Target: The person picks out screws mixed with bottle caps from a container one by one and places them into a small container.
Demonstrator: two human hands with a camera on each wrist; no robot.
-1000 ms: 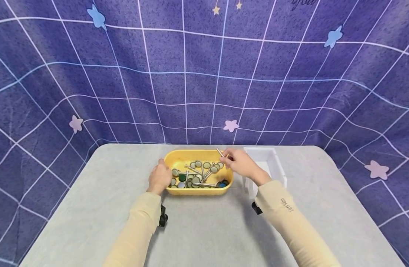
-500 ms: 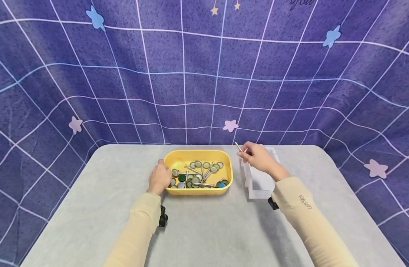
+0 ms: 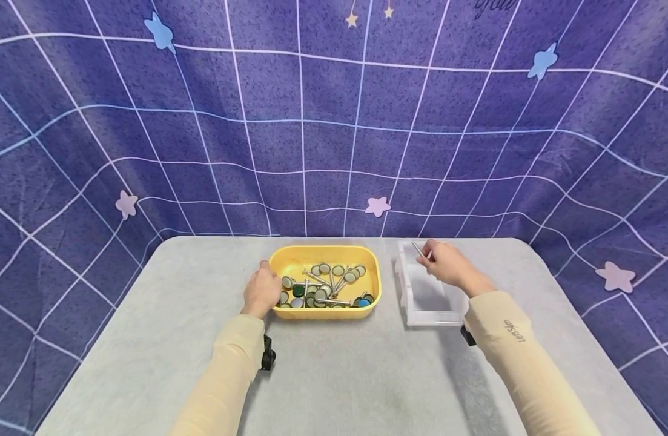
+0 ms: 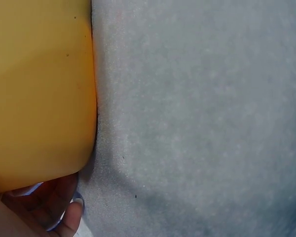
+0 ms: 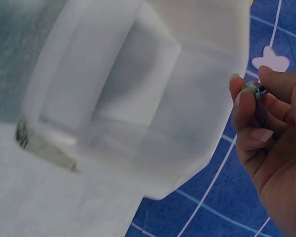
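At the left end of a yellow tub (image 3: 325, 313), my left hand (image 3: 261, 292) grips the end wall; in the left wrist view its fingers (image 4: 52, 202) curl against the tub's end. Bottle caps (image 3: 320, 295) and long metal screws (image 3: 335, 301) lie mixed inside the tub. My right hand (image 3: 448, 264) pinches one screw (image 3: 418, 249) between thumb and fingertips above the white plastic bin (image 3: 434, 318). From the right wrist, the round head of that screw (image 5: 252, 90) shows at the fingertips, near the bin's rim. Part of the bin is hidden behind my right hand and sleeve.
The white bin stands right of the yellow tub with a gap of grey tabletop (image 3: 390, 339) between them. A purple curtain (image 3: 334, 151) with a grid and stars hangs right behind the table's back edge.
My right hand has moved right with the screw, from above the yellow tub's right end to above the white bin. The left hand stays on the tub.
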